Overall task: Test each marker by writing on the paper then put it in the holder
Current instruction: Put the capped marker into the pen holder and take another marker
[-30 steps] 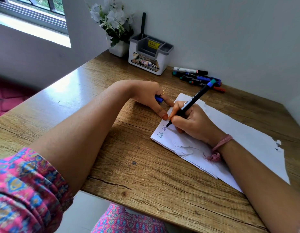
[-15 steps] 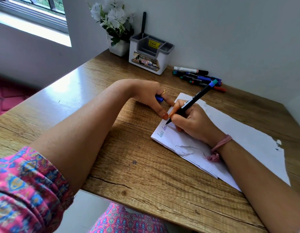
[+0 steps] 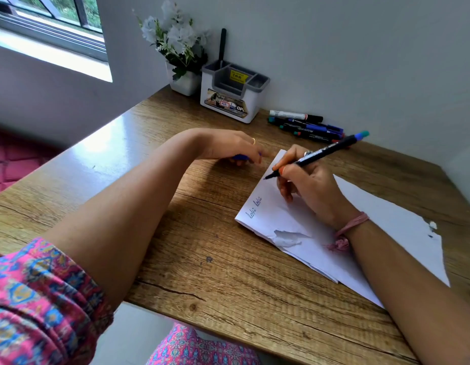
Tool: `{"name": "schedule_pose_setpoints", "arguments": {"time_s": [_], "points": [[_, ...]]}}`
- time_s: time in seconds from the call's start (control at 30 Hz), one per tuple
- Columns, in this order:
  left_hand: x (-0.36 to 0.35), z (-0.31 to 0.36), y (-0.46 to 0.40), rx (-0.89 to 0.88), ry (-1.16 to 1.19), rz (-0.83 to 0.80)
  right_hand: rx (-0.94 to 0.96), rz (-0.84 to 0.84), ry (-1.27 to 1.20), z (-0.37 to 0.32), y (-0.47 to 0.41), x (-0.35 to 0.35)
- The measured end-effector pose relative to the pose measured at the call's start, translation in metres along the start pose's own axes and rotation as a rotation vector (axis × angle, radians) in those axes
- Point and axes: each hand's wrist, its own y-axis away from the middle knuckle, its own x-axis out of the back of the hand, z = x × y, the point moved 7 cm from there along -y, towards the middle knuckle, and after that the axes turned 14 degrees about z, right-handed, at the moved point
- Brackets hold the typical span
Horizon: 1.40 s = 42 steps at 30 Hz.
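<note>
Centrally, a black marker [image 3: 318, 155] with a blue-green end is pinched between the thumb and fingertips of the right hand [image 3: 306, 185], its tip held over the near-left corner of the white paper [image 3: 294, 222]; whether the tip touches the sheet cannot be told. Blue handwriting [image 3: 254, 208] is seen along the paper's left edge, and a torn patch lies nearer the front. A blue cap [image 3: 240, 157] is covered by the left hand [image 3: 228, 147], whose fingers are curled over it on the wooden table [image 3: 202, 233], just left of the paper. A pink band [image 3: 347, 230] is worn on the right wrist. Further markers [image 3: 307, 126] are laid in a cluster by the wall, just right of the white-and-grey holder [image 3: 232, 93], in whose back-left compartment one dark pen [image 3: 222, 46] is stood upright. A pot of white flowers [image 3: 176, 46] is placed to the holder's left.
</note>
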Motion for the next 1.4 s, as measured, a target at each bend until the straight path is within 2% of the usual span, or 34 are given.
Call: {"name": "schedule_pose_setpoints", "arguments": {"time_s": [0.1,0.27,0.33,0.47,0.6,0.8,1.13,1.27,1.4], "points": [[0.003,-0.001,0.0,-0.033,0.094,0.037,-0.029,0.082,-0.078,-0.004,-0.005,0.01],[0.009,0.002,0.003,-0.12,0.222,0.082,-0.101,0.311,-0.145,-0.003,-0.006,0.028],[0.008,0.003,0.003,-0.138,0.309,0.085,-0.117,0.34,-0.156,-0.003,-0.006,0.031],[0.011,0.005,0.001,-0.157,0.413,0.099,-0.119,0.338,-0.132,-0.003,-0.005,0.03],[0.009,0.008,0.0,-0.172,0.411,0.082,-0.085,0.31,-0.084,-0.006,-0.005,0.029],[0.011,0.02,0.005,-0.2,0.536,0.078,0.149,0.213,0.178,-0.023,-0.001,0.022],[0.011,0.023,0.007,-0.203,0.575,0.064,0.295,0.23,0.22,-0.032,0.009,0.02],[0.008,0.027,0.008,-0.209,0.675,0.04,0.335,0.227,0.229,-0.043,0.012,0.021],[0.016,0.032,0.008,-0.222,0.8,0.091,0.326,0.264,0.271,-0.054,0.008,0.025]]}}
